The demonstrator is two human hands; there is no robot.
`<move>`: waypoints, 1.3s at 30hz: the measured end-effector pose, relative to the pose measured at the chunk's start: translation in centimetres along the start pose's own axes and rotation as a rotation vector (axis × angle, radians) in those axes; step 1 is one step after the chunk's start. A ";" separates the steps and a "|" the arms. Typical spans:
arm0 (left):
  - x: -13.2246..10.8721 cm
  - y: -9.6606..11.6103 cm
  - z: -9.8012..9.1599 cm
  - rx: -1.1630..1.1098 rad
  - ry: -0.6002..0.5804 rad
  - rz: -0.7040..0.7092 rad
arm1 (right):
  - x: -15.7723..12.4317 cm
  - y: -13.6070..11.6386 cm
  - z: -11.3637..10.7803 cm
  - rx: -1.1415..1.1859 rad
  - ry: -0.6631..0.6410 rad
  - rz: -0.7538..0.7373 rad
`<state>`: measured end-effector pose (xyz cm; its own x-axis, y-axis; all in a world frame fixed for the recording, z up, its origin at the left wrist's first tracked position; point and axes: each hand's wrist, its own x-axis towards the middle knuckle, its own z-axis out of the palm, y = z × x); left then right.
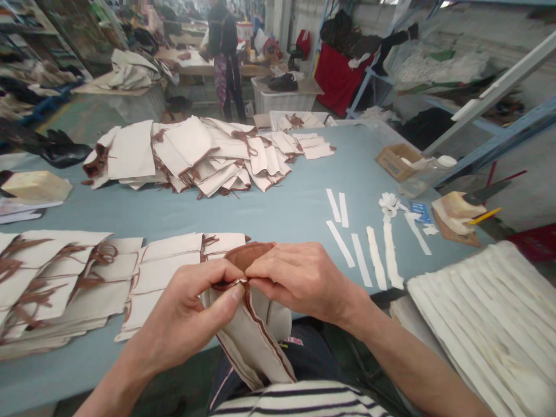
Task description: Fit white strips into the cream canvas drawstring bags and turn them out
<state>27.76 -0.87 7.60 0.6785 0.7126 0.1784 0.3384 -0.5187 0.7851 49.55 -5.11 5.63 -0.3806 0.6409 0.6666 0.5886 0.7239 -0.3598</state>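
Observation:
A cream fabric piece with brown edging [260,341] hangs between my hands over my lap, its brown-lined opening facing up. My left hand [195,310] pinches its top edge between thumb and fingers. Right beside it, my right hand [299,278] is closed on the same edge, fingertips almost touching the left ones. What lies between the fingertips is too small to make out. Behind my hands, stacked cream pieces with brown trim [165,255] lie on the blue-green table [278,217].
More cream pieces [186,145] are heaped across the table, with others stacked at the left [61,289]. White strips [340,243] lie to the right, near a cardboard box [397,162]. Thick white padding [486,318] is at the lower right. A person [223,52] stands beyond the table.

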 end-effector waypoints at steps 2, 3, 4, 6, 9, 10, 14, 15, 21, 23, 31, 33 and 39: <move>0.4 0.4 0.0 0.042 0.007 0.020 | 0.1 0.1 -0.2 -0.078 -0.013 -0.034; 0.6 0.5 0.0 0.054 0.011 0.026 | 0.1 0.2 -0.2 -0.111 -0.025 -0.041; 0.8 0.6 0.0 0.061 0.019 0.030 | 0.2 0.2 -0.1 -0.145 -0.032 -0.042; 1.1 0.7 0.1 0.060 0.026 0.027 | 0.4 0.3 0.1 -0.207 -0.019 -0.030; 1.3 0.5 0.1 0.036 0.025 0.005 | 0.8 0.5 0.5 -0.192 0.038 0.006; 1.3 0.4 0.1 0.026 0.017 -0.010 | 1.0 0.6 0.5 -0.138 0.038 0.027; 1.0 -0.5 -0.1 -0.016 -0.038 -0.115 | 1.9 1.5 0.5 0.201 -0.116 0.205; 0.9 -0.8 -0.1 -0.020 -0.046 -0.144 | 2.2 1.8 0.5 0.299 -0.183 0.270; 1.0 -1.9 -0.5 0.018 -0.049 -0.213 | 3.4 2.9 1.1 0.467 -0.416 0.446; 1.3 -1.7 -0.9 0.069 -0.075 -0.208 | 3.7 2.9 1.3 0.395 -0.416 0.441; 2.9 -1.8 -2.2 0.026 -0.127 -0.237 | 3.8 3.2 2.0 0.465 -0.356 0.524; 3.0 -2.4 -2.3 -0.120 -0.126 -0.316 | 3.1 3.2 2.6 0.524 -0.273 0.549; 2.8 -3.9 -2.1 -0.304 -0.058 -0.405 | 1.1 1.3 4.9 0.458 -0.031 0.721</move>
<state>27.00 4.09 6.29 0.5701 0.7961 -0.2029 0.3827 -0.0389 0.9230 46.38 -2.20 2.71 -0.0472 0.9863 0.1580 0.3504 0.1644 -0.9221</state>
